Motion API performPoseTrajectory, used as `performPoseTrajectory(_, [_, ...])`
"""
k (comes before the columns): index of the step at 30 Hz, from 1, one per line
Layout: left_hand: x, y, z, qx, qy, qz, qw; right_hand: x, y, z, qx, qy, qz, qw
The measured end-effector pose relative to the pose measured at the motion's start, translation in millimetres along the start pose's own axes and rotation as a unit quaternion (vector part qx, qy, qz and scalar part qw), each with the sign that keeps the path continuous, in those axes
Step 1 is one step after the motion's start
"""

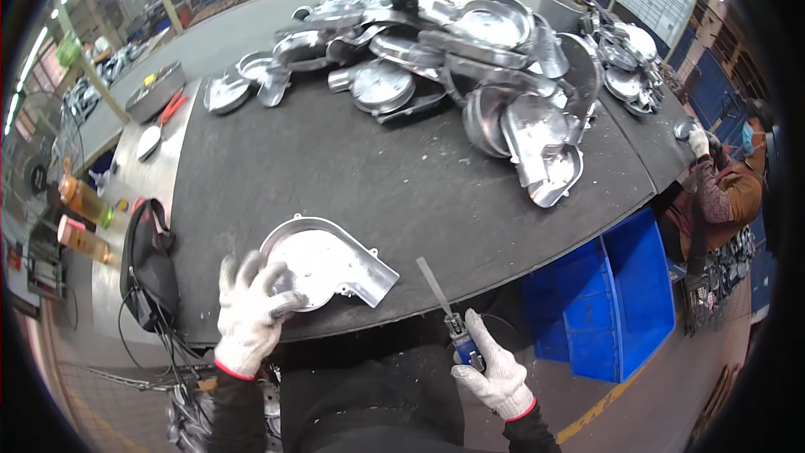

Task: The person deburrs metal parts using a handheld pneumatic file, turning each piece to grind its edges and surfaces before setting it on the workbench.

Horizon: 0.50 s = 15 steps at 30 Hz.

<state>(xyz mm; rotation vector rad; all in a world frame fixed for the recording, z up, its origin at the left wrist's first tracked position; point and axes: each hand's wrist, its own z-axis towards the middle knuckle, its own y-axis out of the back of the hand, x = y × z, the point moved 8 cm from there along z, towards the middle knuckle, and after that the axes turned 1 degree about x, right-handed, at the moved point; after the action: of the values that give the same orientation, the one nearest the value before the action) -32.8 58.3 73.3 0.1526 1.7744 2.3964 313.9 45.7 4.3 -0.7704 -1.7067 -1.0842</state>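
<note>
A silvery cast-metal blower housing, round with a spout to the right, lies at the near edge of the dark table. My left hand, in a white knit glove, is at its left rim, fingers spread and thumb by the lower edge; the fingers look rested on it, not wrapped round it. To the right, just off the table edge, my gloved right hand is closed round a handheld power file with a blue body. Its long flat blade points up and left, apart from the housing.
A heap of similar castings covers the table's far side. Left are a black bag with cables, bottles and a red-handled tool. Blue bins stand below the right edge; a masked co-worker sits at right.
</note>
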Motion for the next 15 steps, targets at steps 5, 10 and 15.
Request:
performPoseTrajectory(5, [29.5, -22.8, -57.7, 0.076, 0.123, -0.112, 0.983, 40.3, -25.7, 15.2, 0.144, 0.003, -0.106, 0.984])
performPoseTrajectory(10, [41.1, -23.6, -54.3, 0.031, 0.100, -0.259, 0.960, 41.8, -31.1, 9.8, 0.210, -0.085, -0.171, 0.959])
performPoseTrajectory(15, [45.0, -43.8, -62.0, -0.046, 0.151, -0.309, 0.938, 45.0, -23.3, -0.5, 0.186, -0.230, -0.079, 0.952])
